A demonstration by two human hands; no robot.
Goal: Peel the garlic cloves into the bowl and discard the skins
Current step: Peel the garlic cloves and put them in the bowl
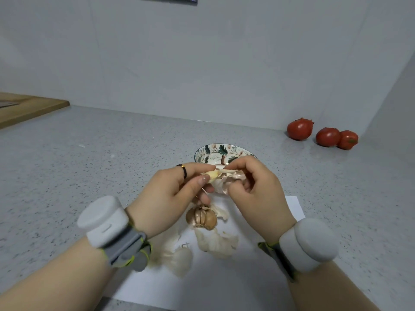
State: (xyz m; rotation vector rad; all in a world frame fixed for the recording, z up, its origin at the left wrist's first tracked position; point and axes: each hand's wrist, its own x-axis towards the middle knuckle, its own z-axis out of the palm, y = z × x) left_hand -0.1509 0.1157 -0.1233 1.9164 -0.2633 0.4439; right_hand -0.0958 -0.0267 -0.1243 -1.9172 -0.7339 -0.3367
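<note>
At the far left a wooden board (27,108) is lying against the wall, and open speckled table (89,153) is stretching from it to the hands. The left hand (170,194) is pinching a garlic clove (212,176) between thumb and forefinger, with its other fingers curling under. The clove is hanging in the air just in front of the bowl (215,151), its long axis running roughly left to right and its right end tipping up slightly toward the bowl's rim (bared yellow flesh is facing the camera). The right hand (258,191) is pinching a strip of skin (233,179) at the clove's right end, with its remaining fingers curled in. Below the hands a partly broken garlic bulb (202,217) and loose skins (215,242) are lying on a white paper (294,205), whose right edge is showing beyond the right wrist. Further right the table is running open to three tomatoes (299,129) sitting near the wall corner.
</note>
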